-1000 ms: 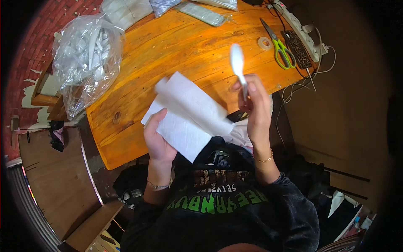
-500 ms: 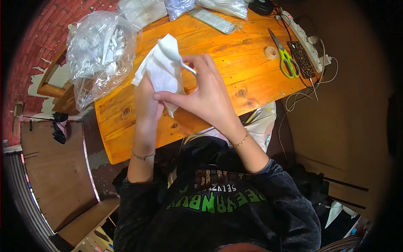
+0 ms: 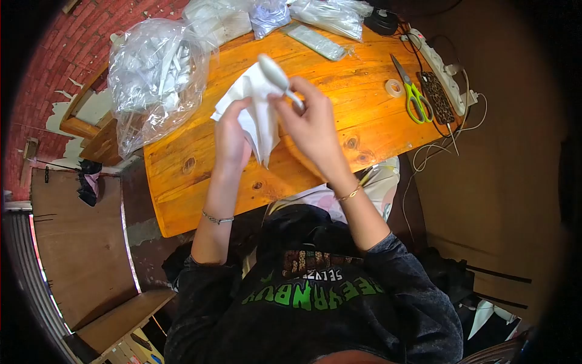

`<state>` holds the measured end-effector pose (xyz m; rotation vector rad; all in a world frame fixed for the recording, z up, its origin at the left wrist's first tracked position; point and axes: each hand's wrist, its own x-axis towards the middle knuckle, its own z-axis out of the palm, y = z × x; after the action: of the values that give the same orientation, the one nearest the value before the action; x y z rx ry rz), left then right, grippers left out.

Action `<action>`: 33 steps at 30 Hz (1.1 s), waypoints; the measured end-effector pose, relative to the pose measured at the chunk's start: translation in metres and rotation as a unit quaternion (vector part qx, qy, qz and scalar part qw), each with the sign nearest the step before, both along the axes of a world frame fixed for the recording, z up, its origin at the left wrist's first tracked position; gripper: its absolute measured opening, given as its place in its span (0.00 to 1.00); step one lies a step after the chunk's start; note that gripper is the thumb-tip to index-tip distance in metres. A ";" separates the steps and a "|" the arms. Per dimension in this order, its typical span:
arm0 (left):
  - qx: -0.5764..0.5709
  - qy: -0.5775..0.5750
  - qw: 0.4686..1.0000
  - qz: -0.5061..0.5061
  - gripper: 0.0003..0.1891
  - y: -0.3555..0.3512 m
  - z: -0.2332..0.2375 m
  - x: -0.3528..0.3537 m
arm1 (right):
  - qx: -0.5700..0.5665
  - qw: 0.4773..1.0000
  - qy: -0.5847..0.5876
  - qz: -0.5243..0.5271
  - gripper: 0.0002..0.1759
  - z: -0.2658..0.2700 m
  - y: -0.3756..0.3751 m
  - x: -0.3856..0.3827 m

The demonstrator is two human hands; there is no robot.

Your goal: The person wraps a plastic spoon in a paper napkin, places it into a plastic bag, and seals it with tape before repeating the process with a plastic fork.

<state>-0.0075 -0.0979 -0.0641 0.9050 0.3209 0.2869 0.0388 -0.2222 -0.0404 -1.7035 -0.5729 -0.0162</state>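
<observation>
- White paper napkin (image 3: 257,100): held above the surface (image 3: 206,197), between its near and far edges.
- Left hand (image 3: 231,133): thumb and fingers pinching the napkin; some fingers hidden.
- Right hand (image 3: 314,124): fingers pinching the handle of a spoon (image 3: 273,71), its bowl overlapping the napkin.
- Scissors (image 3: 417,102), tape roll (image 3: 394,88): by the right edge.

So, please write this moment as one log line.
left hand: holds tissue | right hand: holds spoon by handle | scissors: on table
</observation>
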 end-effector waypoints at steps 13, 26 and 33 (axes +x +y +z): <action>-0.088 0.065 0.987 -0.117 0.24 0.021 -0.002 -0.035 | -0.143 0.975 0.064 0.156 0.15 -0.016 -0.006 0.071; -0.086 0.034 0.996 -0.017 0.26 0.028 0.004 -0.040 | 0.068 0.994 0.049 0.073 0.09 -0.015 0.000 0.029; -0.127 -0.027 0.991 -0.026 0.28 0.024 0.000 -0.050 | 0.146 0.930 0.303 0.145 0.08 -0.030 -0.005 -0.006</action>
<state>-0.0573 -0.0735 -0.0644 0.6517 0.2760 0.2170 0.0329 -0.2269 -0.0701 -1.2283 -0.3250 0.5914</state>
